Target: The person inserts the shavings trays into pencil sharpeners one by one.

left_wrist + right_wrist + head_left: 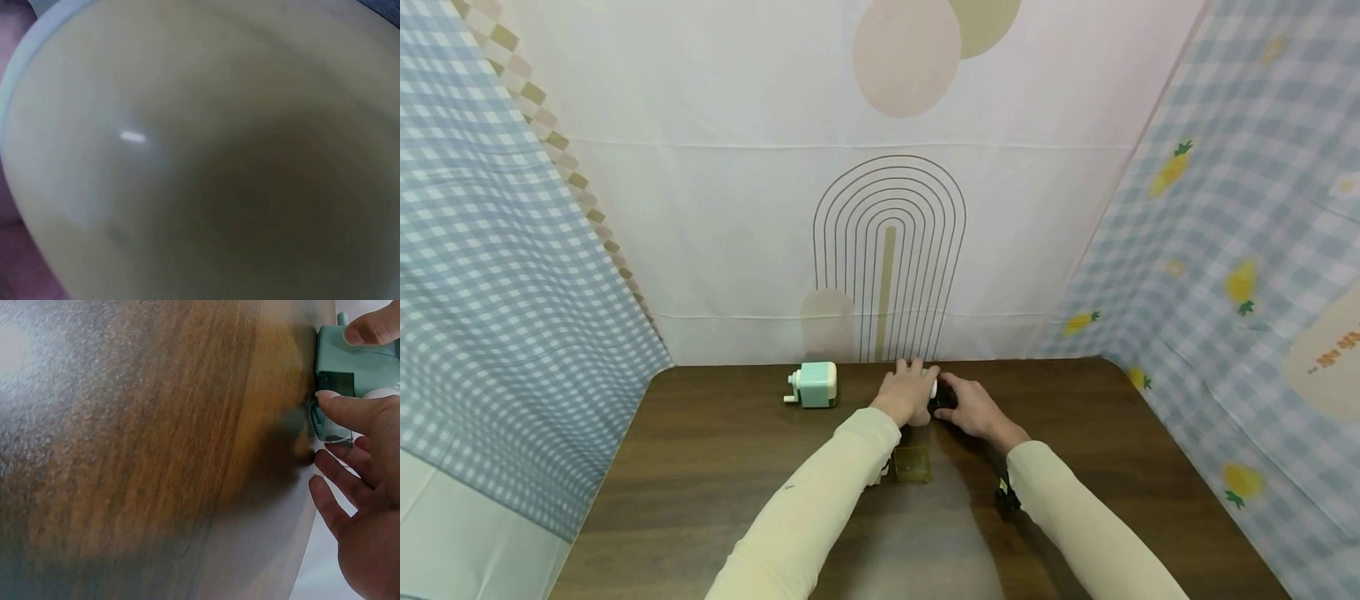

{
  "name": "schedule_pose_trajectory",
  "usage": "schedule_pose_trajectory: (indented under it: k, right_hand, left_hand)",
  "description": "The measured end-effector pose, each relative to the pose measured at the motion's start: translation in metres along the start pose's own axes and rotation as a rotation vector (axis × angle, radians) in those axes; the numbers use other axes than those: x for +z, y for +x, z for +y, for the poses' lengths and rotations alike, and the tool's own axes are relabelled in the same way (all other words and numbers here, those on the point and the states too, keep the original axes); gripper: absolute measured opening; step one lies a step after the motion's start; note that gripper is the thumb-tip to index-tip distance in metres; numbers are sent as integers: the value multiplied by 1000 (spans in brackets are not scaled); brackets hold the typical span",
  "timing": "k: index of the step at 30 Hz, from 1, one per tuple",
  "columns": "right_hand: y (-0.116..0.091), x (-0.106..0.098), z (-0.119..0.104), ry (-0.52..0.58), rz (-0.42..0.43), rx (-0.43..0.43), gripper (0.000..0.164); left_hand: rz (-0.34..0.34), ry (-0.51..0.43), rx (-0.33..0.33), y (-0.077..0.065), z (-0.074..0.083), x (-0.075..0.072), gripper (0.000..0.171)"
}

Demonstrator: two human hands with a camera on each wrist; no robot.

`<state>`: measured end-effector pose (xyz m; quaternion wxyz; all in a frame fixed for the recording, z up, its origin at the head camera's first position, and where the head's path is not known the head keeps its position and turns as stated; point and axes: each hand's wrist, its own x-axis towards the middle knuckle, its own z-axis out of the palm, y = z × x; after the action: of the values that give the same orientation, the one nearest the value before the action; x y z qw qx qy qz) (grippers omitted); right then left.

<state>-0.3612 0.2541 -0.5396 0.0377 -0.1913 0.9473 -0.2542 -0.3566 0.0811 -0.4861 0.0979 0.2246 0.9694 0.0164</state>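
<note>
Right wrist shows a clear drawer [331, 429] pinched in right hand's grip [378, 494], beside the green sharpener [347, 359] the left hand [908, 395] holds.

My left grip [908, 396] and right grip [973, 408] hold one partly hidden object [942, 401] near the back of the surface [722, 467].
A mint crank sharpener [817, 386] sits apart to the left; nearer me, a see-through yellowish tray [912, 465] lies between my pale sleeves [812, 500].
</note>
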Motion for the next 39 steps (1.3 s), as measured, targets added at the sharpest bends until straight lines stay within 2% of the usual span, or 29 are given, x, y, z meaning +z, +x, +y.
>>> schedule_pose_trajectory:
  k: [6,19,39]
  right_hand:
    - [2,1,0,-8,5,-4,69]
    - [6,9,-5,-16,31,2,49]
    - [12,7,-9,-9,22,29,57]
  left_hand:
    - [6,7,3,1,-1,1,83]
    - [0,42,3,2,1,2,88]
    - [4,64,-8,4,0,4,89]
